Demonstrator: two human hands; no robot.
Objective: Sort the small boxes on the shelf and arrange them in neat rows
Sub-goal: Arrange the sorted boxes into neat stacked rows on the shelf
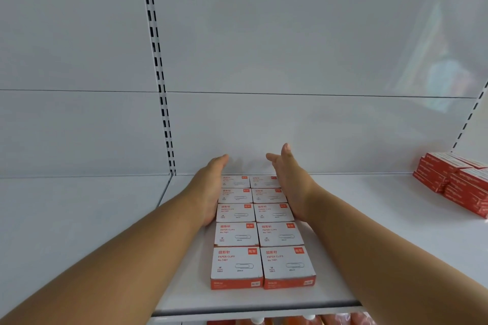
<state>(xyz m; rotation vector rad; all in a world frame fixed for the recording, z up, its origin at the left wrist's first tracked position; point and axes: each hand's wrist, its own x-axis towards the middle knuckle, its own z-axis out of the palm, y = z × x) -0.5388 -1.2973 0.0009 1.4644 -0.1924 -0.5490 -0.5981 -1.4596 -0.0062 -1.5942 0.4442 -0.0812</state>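
White-topped, red-sided cardboard paper-clip boxes lie on the white metal shelf in two touching columns of five, running from the front edge toward the back panel. The left hand, fingers straight and together, presses flat against the left side of the block at its rear rows. The right hand, likewise straight-fingered, presses the right side. A stack of red boxes stands well apart at the far right of the shelf.
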